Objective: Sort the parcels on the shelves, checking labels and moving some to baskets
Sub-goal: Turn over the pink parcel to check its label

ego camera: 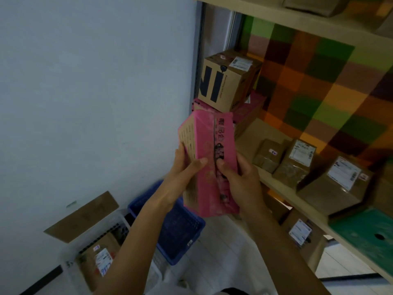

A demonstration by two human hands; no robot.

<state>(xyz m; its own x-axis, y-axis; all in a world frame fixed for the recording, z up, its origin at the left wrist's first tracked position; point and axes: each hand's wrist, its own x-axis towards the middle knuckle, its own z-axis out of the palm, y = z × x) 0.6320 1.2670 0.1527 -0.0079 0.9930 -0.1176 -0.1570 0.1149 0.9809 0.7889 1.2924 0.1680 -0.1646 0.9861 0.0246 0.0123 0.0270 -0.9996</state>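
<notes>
**Between shelf and baskets: pink box up for its label check**

At chest height, just off the left end of the shelf (302, 202), you hold the pink box (209, 167) upright in both hands. Your left hand (187, 173) grips its left edge, thumb laid across the front. Your right hand (240, 177) grips the right side, thumb on the front and fingers curled behind. The faces turned to you show only printed pink artwork and no white shipping label, so the check looks unfinished.

Below the box sits the blue basket (180, 237). Further left, the white basket (70, 252) already holds a labelled brown parcel (100, 258).

Watch these risks:

- **The stack.** The top of the pink box is close to the big brown box (221, 81), which sits on a pink carton (248, 109) at the shelf's end. Swing the top backward as you turn it and you may nudge that stack.
- **Your hold.** You hold the box only near its lower half. Shifting your hands to find the label could let it slip towards the blue basket or the floor.
- **The sorting.** Drop the box into a basket without reading the label and it may be sorted wrongly.
- **The small parcels.** The small brown parcels (295, 162) stand at the shelf's front edge, near your right forearm. A careless elbow could push them off.
</notes>
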